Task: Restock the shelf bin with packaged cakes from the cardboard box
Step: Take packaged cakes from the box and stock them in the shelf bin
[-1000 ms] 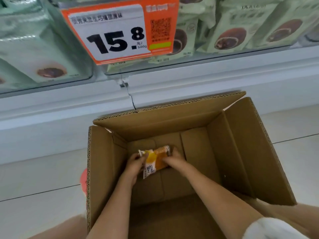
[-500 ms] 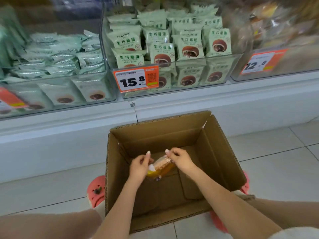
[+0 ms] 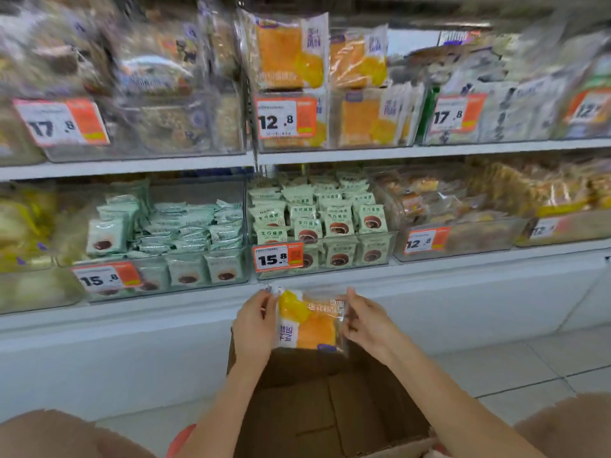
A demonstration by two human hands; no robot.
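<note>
Far-left shelf packs [image 3: 59, 57] motion-blurred, labels unreadable; cardboard box [image 3: 330, 408] cut by bottom edge, front hidden behind forearms.

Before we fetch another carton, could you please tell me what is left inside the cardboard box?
The cardboard box shows only bare bottom flaps. Its far end is hidden behind the cake pack and both hands, left and right.
</note>
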